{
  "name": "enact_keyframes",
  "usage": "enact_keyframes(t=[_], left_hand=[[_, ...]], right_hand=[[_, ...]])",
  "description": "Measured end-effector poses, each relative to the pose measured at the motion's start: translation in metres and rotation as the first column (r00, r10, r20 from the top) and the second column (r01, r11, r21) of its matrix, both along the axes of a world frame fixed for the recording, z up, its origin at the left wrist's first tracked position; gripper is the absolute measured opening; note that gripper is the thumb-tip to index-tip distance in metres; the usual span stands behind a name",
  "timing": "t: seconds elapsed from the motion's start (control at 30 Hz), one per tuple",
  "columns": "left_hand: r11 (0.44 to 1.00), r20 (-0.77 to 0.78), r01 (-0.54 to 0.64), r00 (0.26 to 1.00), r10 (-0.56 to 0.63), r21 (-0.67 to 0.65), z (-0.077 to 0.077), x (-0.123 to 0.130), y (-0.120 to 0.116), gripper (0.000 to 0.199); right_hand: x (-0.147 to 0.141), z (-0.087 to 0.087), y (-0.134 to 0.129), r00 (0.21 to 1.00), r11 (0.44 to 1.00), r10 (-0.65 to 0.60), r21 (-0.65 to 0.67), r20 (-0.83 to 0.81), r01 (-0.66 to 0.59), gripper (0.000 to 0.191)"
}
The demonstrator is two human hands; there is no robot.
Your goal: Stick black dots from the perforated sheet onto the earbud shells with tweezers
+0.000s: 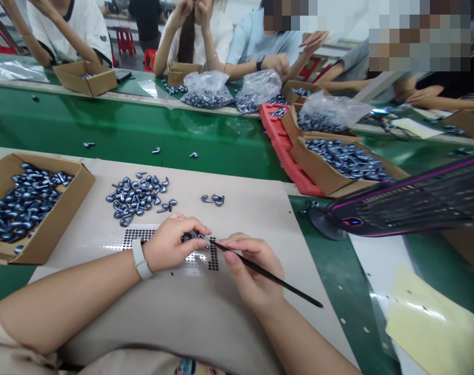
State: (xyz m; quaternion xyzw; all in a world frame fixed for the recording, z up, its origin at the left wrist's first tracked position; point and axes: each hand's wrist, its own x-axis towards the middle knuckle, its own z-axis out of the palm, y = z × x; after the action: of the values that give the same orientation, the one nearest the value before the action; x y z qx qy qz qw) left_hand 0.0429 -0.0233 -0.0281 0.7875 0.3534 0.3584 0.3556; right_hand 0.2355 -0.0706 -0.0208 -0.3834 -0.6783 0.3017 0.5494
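My left hand [174,242], with a pale band at the wrist, is closed on a small dark blue earbud-shaped part [189,237]. My right hand [256,265] pinches a thin black stick-like tool [273,277], whose tip meets the part between my fingers. Beneath my hands lies a clear sheet with rows of black dots [213,259]. A loose pile of blue parts [137,195] rests on the grey board [260,208], just beyond my left hand. A few more parts [213,199] lie to the right of that pile.
An open cardboard box [61,224] of blue parts stands at the left. At the back right, another box [318,169] sits by a red tray [283,148]. A black device on a round base [330,224] reaches in from the right. Several people sit across the green conveyor [123,125].
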Motion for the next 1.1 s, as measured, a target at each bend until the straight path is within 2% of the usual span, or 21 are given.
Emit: enact_keyframes(t=[0.6, 0.87, 1.1], left_hand=[[0.999, 0.023, 0.037, 0.999, -0.037, 0.023, -0.001, 0.001, 0.001, 0.010], [1.000, -0.003, 0.021, 1.000, -0.021, 0.003, -0.001, -0.002, 0.000, 0.007], [0.999, 0.003, 0.039, 0.999, -0.039, 0.023, -0.002, -0.002, 0.001, 0.007]], right_hand=[[-0.003, 0.000, 0.004, 0.998, 0.997, 0.056, 0.043, 0.035, -0.058, 0.017], [-0.006, -0.007, 0.007, 0.986, 0.992, 0.076, -0.088, -0.148, -0.089, 0.008], [-0.008, -0.010, 0.010, 0.940, 0.951, 0.035, -0.277, -0.338, -0.135, 0.016]])
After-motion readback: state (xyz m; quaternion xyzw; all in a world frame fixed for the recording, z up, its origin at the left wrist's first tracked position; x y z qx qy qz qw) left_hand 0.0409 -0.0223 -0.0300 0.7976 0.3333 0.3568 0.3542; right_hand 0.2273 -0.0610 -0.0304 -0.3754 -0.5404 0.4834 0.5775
